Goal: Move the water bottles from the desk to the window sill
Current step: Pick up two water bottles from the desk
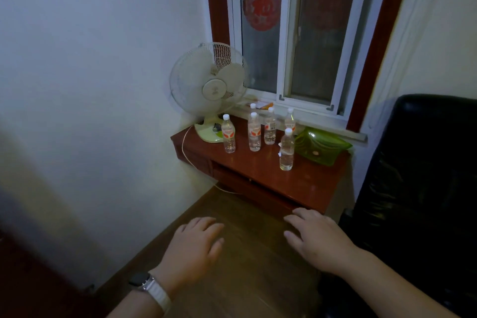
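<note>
Several clear water bottles with white caps stand upright on the red-brown desk (309, 178). One bottle (228, 134) is at the left by the fan, a taller bottle (254, 133) stands beside it, and the nearest bottle (286, 150) is by the green dish. More bottles stand behind, close to the white window sill (325, 121). My left hand (192, 248), with a watch on the wrist, and my right hand (316, 237) hover low in front of the desk, palms down, fingers spread, holding nothing.
A white table fan (209, 85) stands on the desk's left end, its cord hanging down the wall. A green glass dish (322, 146) sits at the desk's right. A black chair (418, 188) stands on the right. Wooden floor lies below my hands.
</note>
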The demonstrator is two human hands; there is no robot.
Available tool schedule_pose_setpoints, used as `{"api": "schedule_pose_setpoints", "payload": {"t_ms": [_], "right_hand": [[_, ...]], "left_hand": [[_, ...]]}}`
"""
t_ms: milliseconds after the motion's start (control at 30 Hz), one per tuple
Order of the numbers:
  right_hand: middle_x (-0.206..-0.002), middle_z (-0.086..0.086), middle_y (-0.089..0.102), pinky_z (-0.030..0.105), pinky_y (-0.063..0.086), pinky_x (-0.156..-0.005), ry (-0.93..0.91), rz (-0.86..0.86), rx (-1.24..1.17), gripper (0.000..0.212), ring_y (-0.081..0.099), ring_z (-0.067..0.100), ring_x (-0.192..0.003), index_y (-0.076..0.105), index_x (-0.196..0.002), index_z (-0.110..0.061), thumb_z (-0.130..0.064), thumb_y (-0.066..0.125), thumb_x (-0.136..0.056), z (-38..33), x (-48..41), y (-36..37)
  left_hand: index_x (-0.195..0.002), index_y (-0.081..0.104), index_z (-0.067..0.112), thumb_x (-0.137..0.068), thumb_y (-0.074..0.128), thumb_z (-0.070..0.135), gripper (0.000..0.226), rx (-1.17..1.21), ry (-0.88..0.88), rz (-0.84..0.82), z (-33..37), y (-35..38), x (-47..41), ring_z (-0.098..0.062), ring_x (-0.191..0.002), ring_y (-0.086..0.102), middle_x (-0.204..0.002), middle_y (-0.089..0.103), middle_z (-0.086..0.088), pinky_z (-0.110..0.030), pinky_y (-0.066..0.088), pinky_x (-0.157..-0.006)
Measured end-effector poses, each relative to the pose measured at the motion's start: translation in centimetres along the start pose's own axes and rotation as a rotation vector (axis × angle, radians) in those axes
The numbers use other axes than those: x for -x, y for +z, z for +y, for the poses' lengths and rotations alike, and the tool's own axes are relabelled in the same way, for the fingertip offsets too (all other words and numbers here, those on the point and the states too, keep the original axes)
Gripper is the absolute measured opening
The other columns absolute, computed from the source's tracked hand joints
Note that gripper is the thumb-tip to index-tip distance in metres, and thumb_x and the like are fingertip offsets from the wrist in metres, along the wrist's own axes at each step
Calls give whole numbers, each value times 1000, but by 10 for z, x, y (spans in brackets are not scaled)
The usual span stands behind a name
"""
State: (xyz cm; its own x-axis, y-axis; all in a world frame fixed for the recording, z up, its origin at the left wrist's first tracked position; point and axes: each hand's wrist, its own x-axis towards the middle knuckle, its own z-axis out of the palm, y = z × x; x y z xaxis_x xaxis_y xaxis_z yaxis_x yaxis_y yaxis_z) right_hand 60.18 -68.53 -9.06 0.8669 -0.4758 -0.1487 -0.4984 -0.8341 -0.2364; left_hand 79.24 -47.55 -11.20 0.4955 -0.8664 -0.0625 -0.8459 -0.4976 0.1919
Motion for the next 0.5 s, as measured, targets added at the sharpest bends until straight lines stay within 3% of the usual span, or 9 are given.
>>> {"api": "schedule_pose_setpoints", "payload": {"t_ms": [167,300,500], "right_hand": [[-151,-10,37,37,28,-114,84,49,21,51,33,13,-138,36,-145,-36,-55,34,-98,-21,-78,-23],[-148,-10,39,36,32,-112,128,27,1,52,36,13,-135,38,-145,-34,-55,36,-98,-31,-118,-22],[-144,-11,43,35,36,-109,176,35,-65,51,40,11,-131,40,-142,-33,-55,37,-97,-24,-168,-25]], "left_hand": [[-147,29,36,-85,7,62,71,39,80,29,-59,-24,-70,-7,-142,24,-153,30,10,-32,18,-116],[-147,29,35,-99,26,52,51,58,112,27,-92,-36,-119,-7,-140,27,-152,32,10,-31,22,-116],[-147,29,36,-100,34,48,49,121,142,-19,-116,-31,-171,-5,-138,29,-151,31,12,-29,29,-114]]}}
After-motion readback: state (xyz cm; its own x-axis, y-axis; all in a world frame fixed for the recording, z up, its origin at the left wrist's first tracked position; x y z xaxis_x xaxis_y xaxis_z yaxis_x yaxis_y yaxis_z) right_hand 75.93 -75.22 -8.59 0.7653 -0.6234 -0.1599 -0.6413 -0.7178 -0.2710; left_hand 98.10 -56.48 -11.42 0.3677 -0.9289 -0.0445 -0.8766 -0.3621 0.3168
